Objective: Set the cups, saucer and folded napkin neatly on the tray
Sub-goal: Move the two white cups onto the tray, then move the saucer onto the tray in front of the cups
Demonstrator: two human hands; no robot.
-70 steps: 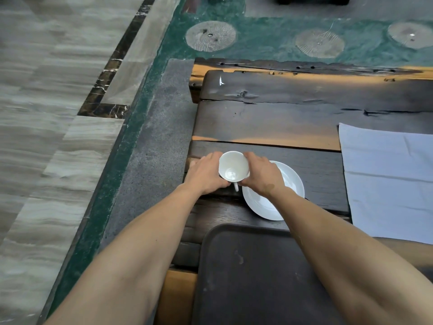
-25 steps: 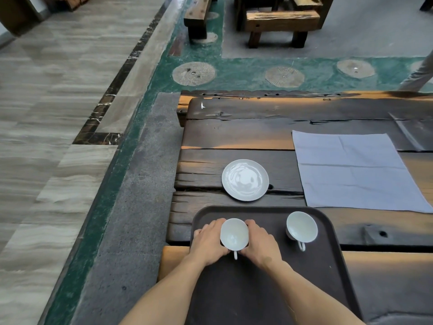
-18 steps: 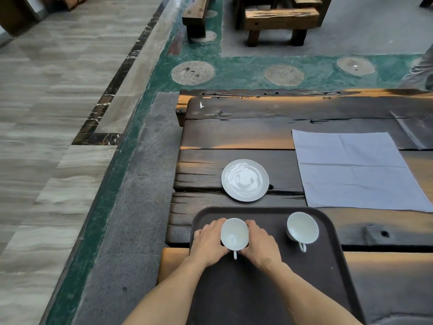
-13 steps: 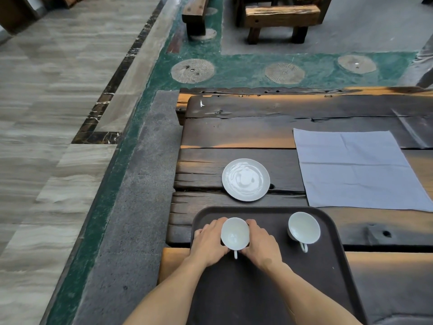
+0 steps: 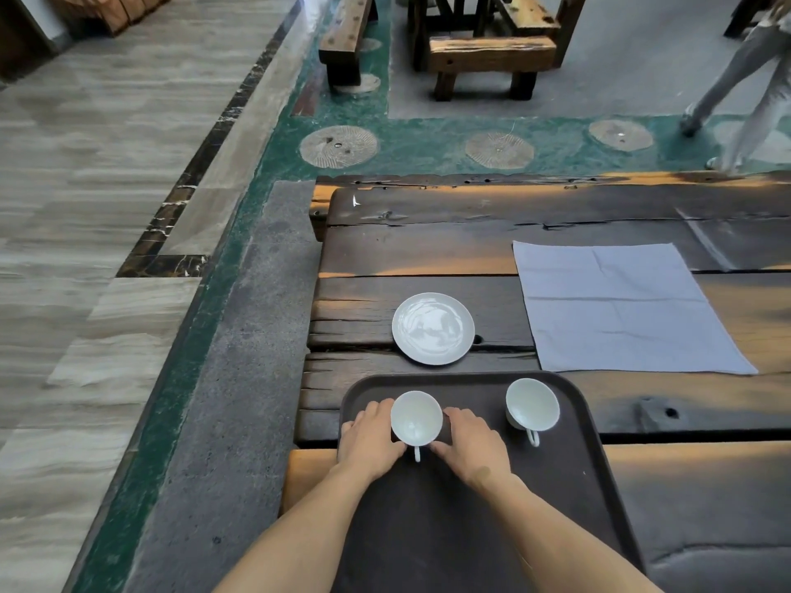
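A first-person view looks down at a dark, rough-hewn wooden bench (image 5: 428,246) with cracked planks. At its near edge lies a dark, matte, rounded-corner tray (image 5: 573,485). Both hands cup a small white teacup (image 5: 416,417) standing upright in the tray's far-left corner: the left hand (image 5: 370,438) curls round its left side, the right hand (image 5: 473,442) round its right, and the thin handle points back toward the person. A second white teacup (image 5: 532,404) stands apart to the right on the tray, its handle also facing the person.

The glossy white round saucer (image 5: 433,328) lies flat on the bench just beyond the tray's far edge, straight ahead of the held cup and roughly between the two hands, so either hand is near it. The pale blue-grey cloth napkin (image 5: 616,310) lies spread flat and creased, not yet folded, farther off to the right, nearer the right hand; its long sides run away from the person.
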